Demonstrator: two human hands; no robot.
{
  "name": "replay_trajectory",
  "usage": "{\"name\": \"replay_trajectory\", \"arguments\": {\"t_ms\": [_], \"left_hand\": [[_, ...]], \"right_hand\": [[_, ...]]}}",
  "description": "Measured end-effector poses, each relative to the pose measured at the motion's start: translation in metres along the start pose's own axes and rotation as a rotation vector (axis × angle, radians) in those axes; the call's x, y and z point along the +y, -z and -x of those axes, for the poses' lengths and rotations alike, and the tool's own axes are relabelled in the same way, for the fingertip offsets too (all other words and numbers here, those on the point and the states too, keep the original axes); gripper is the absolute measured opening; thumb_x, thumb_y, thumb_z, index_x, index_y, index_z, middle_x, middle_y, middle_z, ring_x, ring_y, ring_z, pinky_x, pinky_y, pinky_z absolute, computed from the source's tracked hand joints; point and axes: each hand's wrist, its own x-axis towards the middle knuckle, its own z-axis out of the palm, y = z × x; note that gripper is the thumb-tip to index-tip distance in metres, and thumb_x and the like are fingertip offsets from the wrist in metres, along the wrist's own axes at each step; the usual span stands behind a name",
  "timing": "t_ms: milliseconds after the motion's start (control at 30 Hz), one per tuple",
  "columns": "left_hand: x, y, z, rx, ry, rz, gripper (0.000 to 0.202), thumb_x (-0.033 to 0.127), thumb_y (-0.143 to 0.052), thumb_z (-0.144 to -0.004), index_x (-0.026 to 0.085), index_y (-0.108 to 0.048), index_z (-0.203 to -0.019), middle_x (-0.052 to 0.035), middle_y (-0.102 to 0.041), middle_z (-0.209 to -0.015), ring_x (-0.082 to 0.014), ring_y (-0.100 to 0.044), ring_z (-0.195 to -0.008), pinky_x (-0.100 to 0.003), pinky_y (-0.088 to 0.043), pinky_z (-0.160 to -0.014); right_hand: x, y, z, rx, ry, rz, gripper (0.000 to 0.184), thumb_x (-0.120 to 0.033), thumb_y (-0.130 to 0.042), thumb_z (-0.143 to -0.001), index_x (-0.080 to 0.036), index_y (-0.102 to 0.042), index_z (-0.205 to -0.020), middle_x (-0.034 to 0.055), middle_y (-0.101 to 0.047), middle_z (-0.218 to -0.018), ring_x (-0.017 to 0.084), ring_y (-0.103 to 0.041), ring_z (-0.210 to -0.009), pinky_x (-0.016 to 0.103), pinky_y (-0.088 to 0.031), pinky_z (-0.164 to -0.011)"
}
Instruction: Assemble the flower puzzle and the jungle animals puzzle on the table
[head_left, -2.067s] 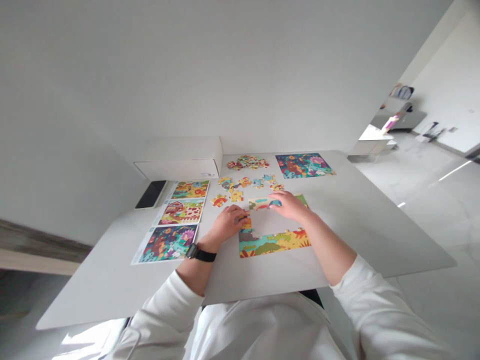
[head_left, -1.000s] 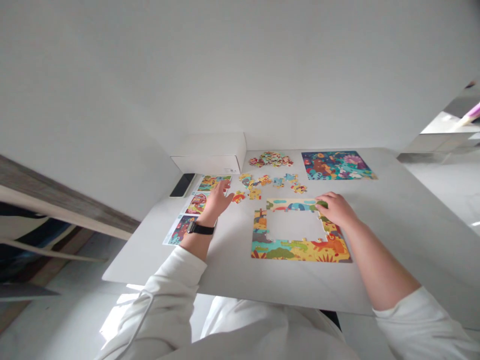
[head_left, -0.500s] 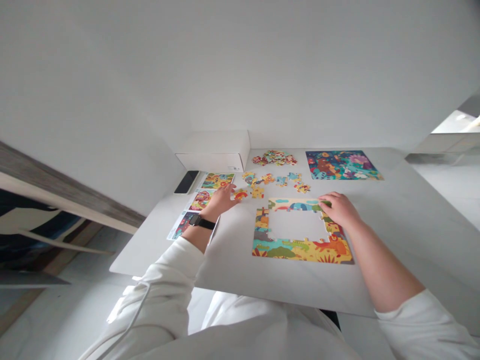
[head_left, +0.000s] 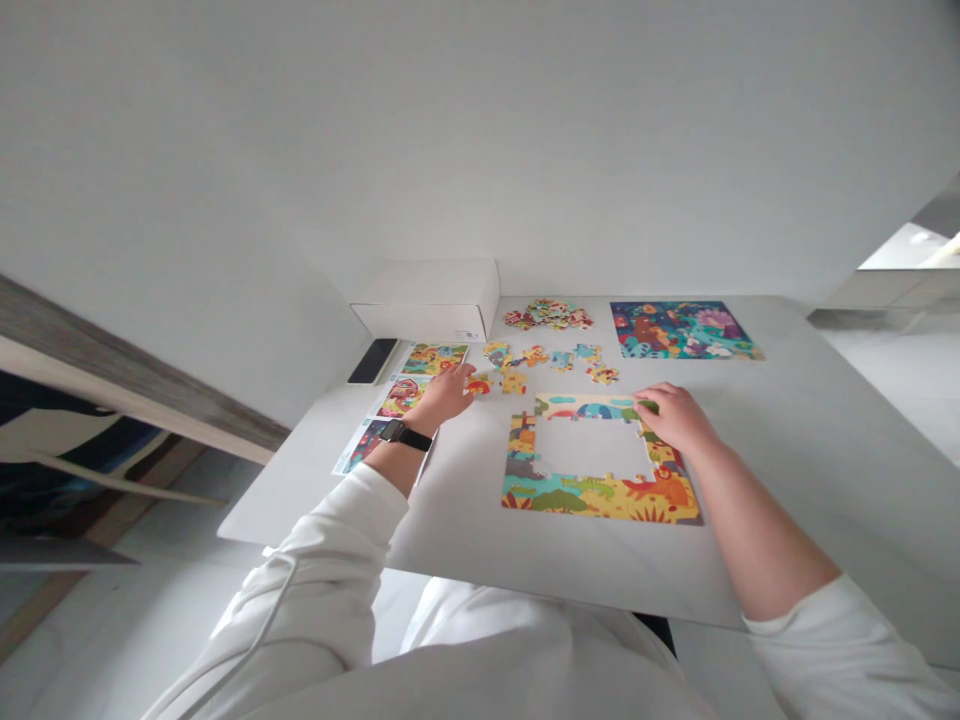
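Observation:
A jigsaw puzzle border [head_left: 559, 503] with animals and trees lies on the table around a bare middle. At its top right corner, my right hand [head_left: 679, 415] has thumb and fingers bent around a green puzzle piece [head_left: 650, 406]; whether this piece is lifted at all I cannot tell. My left hand [head_left: 444, 395] lies over the picture sheet [head_left: 365, 447], thumb and fingers apart, its tips at the edge of a red and yellow puzzle piece [head_left: 478, 384]. Just right of that is a yellow puzzle piece [head_left: 514, 381].
Several loose pieces [head_left: 587, 353] lie beyond the border, with a heap of pieces [head_left: 550, 314] behind them. A finished dark blue puzzle [head_left: 679, 330] is at the back right. A white box [head_left: 424, 305] and a phone [head_left: 373, 361] stand and lie at the back left.
My left hand has drawn its fingers slightly closer together beside the red and yellow piece. My right hand stays at the border's corner. The view has shifted slightly.

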Motion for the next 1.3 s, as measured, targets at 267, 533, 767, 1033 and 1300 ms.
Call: {"name": "replay_trajectory", "arguments": {"t_ms": [267,533,767,1033,1300], "left_hand": [[0.005,-0.008,-0.037,0.096,0.034,0.043,0.053,0.031,-0.065,-0.095,0.020,-0.063,-0.146,-0.0150,-0.068,-0.145,-0.0336,-0.063,-0.138,-0.047,-0.047,-0.121],[0.024,-0.015,-0.073,0.098,-0.012,0.064,0.041,0.036,-0.064,-0.099,0.026,-0.075,-0.137,-0.0120,-0.066,-0.152,-0.0319,-0.058,-0.146,-0.047,-0.041,-0.128],[0.019,-0.012,-0.083,0.036,0.014,0.013,0.035,0.033,-0.067,-0.094,0.024,-0.078,-0.126,-0.0111,-0.077,-0.132,-0.0308,-0.069,-0.128,-0.041,-0.052,-0.115],[-0.007,0.001,-0.064,0.123,0.125,-0.012,0.043,0.037,-0.070,-0.089,0.019,-0.073,-0.128,-0.0140,-0.075,-0.128,-0.0315,-0.070,-0.122,-0.041,-0.053,-0.112],[-0.031,0.012,-0.045,0.021,0.060,-0.030,0.049,0.038,-0.075,-0.084,0.022,-0.073,-0.130,-0.0110,-0.077,-0.129,-0.0317,-0.070,-0.124,-0.039,-0.053,-0.111]], "right_hand": [[0.000,0.001,0.002,-0.007,-0.010,-0.012,0.025,-0.031,-0.063,-0.100,-0.023,-0.083,-0.112,0.0117,-0.079,-0.116,0.029,-0.072,-0.106,0.045,-0.055,-0.104],[0.002,-0.002,0.002,0.005,-0.004,-0.025,0.024,-0.031,-0.063,-0.100,-0.024,-0.083,-0.112,0.0112,-0.079,-0.117,0.029,-0.071,-0.106,0.045,-0.055,-0.104],[0.002,-0.002,0.002,-0.001,-0.009,-0.020,0.024,-0.030,-0.064,-0.099,-0.023,-0.083,-0.113,0.0112,-0.079,-0.117,0.029,-0.072,-0.107,0.045,-0.055,-0.105],[0.002,-0.005,0.002,0.013,-0.004,-0.012,0.024,-0.031,-0.063,-0.099,-0.024,-0.082,-0.112,0.0109,-0.078,-0.116,0.029,-0.071,-0.106,0.046,-0.055,-0.105],[0.003,-0.005,0.001,0.016,0.000,-0.020,0.023,-0.031,-0.065,-0.098,-0.024,-0.082,-0.111,0.0118,-0.077,-0.115,0.031,-0.071,-0.107,0.047,-0.053,-0.106]]}}
